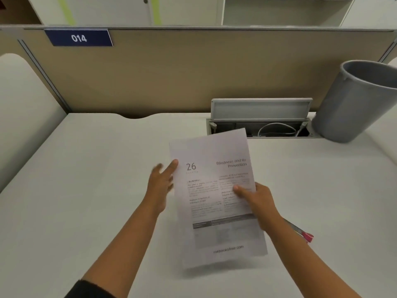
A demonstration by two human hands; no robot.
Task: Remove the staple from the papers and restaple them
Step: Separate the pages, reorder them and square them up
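The printed papers (214, 194), headed "26" and "Blindness and its Prevention", are held just above the white desk (96, 179) in the middle of the view. My right hand (255, 201) grips their right edge, thumb on top of the text. My left hand (161, 181) is at the left edge with fingers spread, one fingertip touching the sheet near the top left; it is blurred. A red-and-metal tool (300, 232), perhaps a staple remover or stapler, lies on the desk behind my right wrist, mostly hidden. No staple can be made out.
A grey waste bin (356, 102) stands at the back right. Beside it an open cable hatch (260, 123) shows a white cable. A tan partition (171, 72) with a "014" label (79, 38) closes the back.
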